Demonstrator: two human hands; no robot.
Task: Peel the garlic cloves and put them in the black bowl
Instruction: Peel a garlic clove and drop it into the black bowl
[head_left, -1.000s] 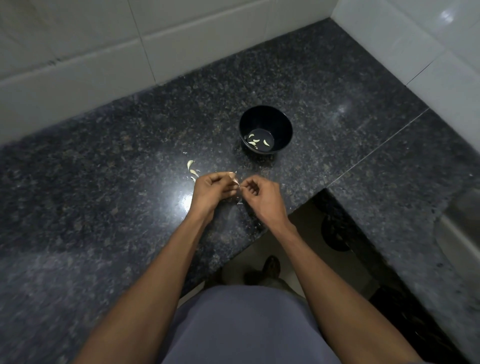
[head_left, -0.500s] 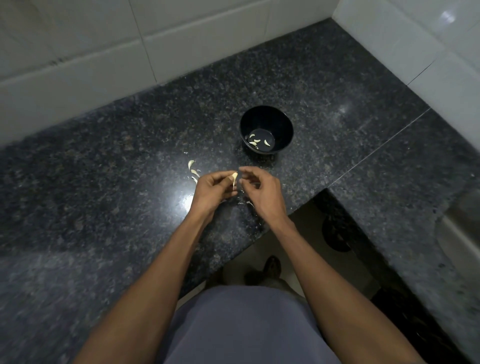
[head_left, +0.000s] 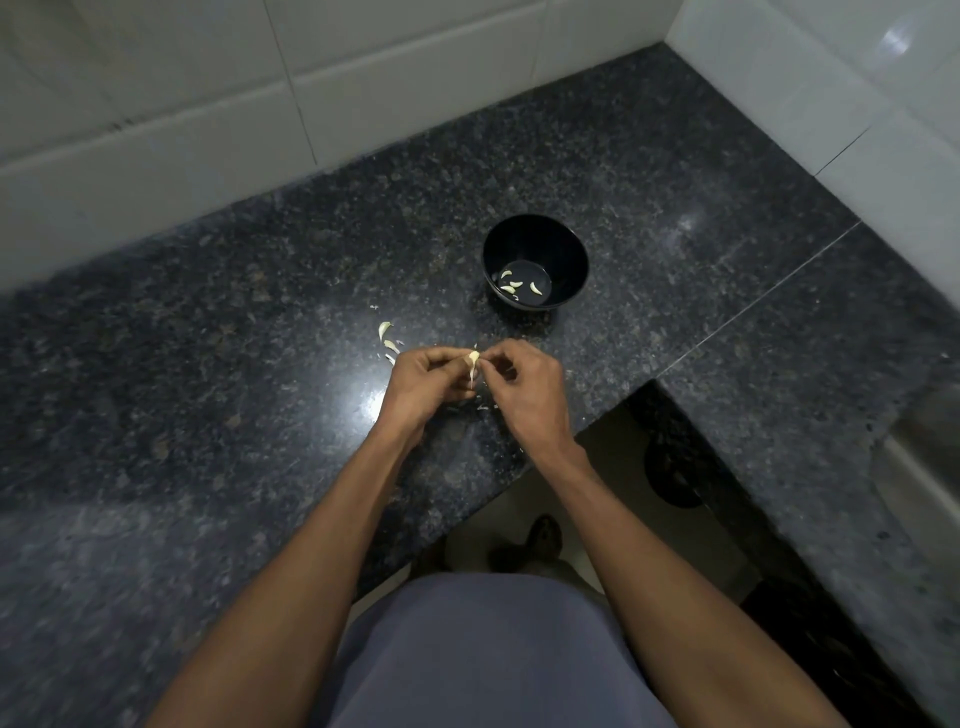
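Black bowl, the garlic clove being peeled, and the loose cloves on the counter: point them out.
black bowl (head_left: 569, 244): head view, bare inner wall.
garlic clove (head_left: 473, 358): head view, pale top of the clove between both hands.
loose cloves (head_left: 384, 329): head view, the farthest clove.

Bare forearms (head_left: 322, 519), no sleeves, grey-blue garment (head_left: 483, 649) at the waist

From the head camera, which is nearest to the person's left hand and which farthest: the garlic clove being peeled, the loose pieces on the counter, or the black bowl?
Measured from the left hand:
1. Garlic clove: pinched at its fingertips, between both hands.
2. Loose pieces: on the counter, just beyond and left of the hand.
3. Black bowl: farther back and to the right, with a few cloves inside.
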